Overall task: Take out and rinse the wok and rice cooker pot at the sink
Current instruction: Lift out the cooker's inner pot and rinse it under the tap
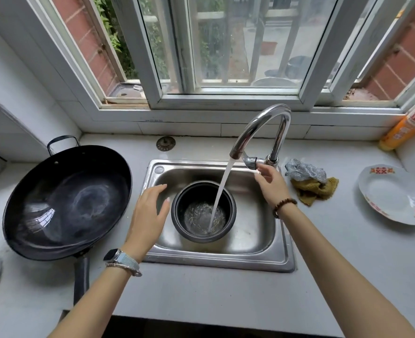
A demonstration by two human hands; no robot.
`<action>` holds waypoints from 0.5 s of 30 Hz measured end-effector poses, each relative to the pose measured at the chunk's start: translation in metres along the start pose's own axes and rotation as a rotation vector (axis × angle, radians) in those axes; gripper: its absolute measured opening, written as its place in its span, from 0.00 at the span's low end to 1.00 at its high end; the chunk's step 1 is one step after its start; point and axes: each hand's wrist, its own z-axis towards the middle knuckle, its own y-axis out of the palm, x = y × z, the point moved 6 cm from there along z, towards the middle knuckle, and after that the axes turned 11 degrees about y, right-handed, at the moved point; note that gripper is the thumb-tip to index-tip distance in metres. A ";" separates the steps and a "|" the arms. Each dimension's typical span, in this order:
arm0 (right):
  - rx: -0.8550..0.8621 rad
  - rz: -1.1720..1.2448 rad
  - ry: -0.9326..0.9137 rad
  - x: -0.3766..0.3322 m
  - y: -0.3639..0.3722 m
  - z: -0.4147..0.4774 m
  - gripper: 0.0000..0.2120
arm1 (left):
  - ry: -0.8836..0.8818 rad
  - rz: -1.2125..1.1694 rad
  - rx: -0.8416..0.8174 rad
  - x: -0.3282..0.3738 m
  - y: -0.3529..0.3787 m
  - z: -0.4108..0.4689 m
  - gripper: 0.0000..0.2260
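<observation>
From the head camera, the pot (203,211) sits upright in the middle of the sink (284,250), right under the tap (260,132), so the running stream falls straight into its bottom and pools there. A few grains seem to cling inside, which is probably why it gets water first.

The right hand (271,184) reaches up to the tap's lever at the sink's back right corner, fingers loosely spread and just touching it, not closed round anything; I take it to be setting the flow. The left hand (150,213) hovers at the sink's left edge just beside the pot's rim, grip apart and empty, likely ready to steady or tilt the pot as it fills.

The wok (67,201) rests on the desk at the left of the sink, handle pointing to the near edge, out of the way until the basin frees up. Rags (311,184) lie within reach on the right of the sink.
</observation>
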 end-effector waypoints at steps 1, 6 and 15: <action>-0.004 0.011 0.023 0.008 -0.002 -0.003 0.15 | -0.020 -0.009 -0.004 -0.004 0.003 -0.001 0.14; -0.036 0.053 0.173 0.053 0.001 -0.017 0.13 | -0.145 -0.064 -0.060 -0.021 0.022 -0.012 0.15; -0.060 0.021 0.277 0.091 0.018 -0.036 0.15 | -0.236 -0.074 -0.131 -0.042 0.046 -0.028 0.16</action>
